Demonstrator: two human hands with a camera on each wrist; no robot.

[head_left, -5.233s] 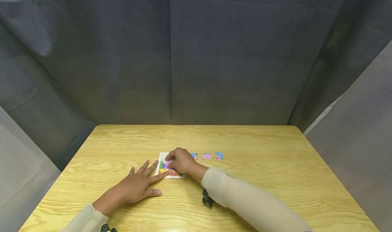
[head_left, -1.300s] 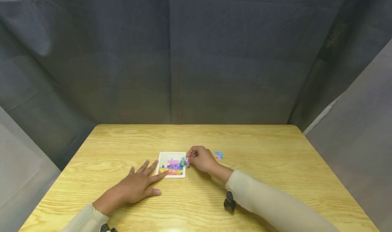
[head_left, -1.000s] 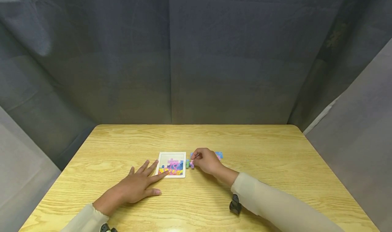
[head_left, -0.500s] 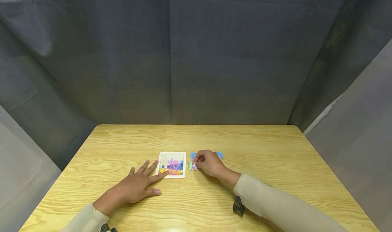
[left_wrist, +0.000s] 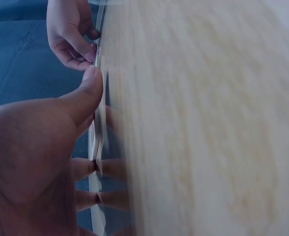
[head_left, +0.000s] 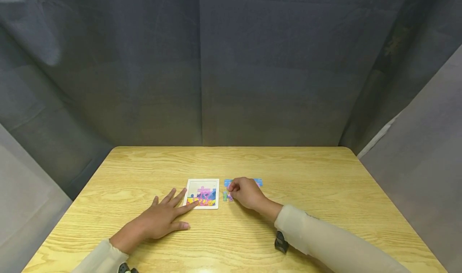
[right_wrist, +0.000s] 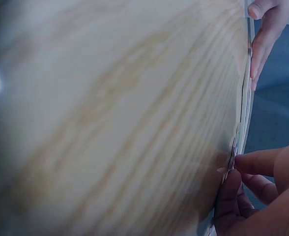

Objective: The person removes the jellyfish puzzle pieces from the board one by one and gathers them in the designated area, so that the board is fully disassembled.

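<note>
A white-rimmed puzzle tray (head_left: 218,206) lies on the table, its picture of pink, blue and yellow pieces (head_left: 206,199) filling the lower part; the upper part and some of the left side are bare. My left hand (head_left: 159,220) rests with fingers spread, index finger across the tray's lower left and another fingertip at its left rim. Just right of the tray, my right hand (head_left: 247,193) pinches a green-and-pink puzzle piece (head_left: 225,196) low over the wood, partly hidden by the fingers. In the right wrist view, thumb and fingertips (right_wrist: 231,179) meet at the piece's edge.
Behind the right hand, blue-and-pink puzzle pieces (head_left: 258,182) lie in a row, partly covered by it. The wood-grain table (head_left: 310,176) ends at a dark curtain (head_left: 270,84) at the back, with pale panels (head_left: 415,152) at the sides.
From over the tray, my right hand has moved right, taking the green-and-pink puzzle piece out and down in front of the row of pieces. The left hand has stayed in place.
</note>
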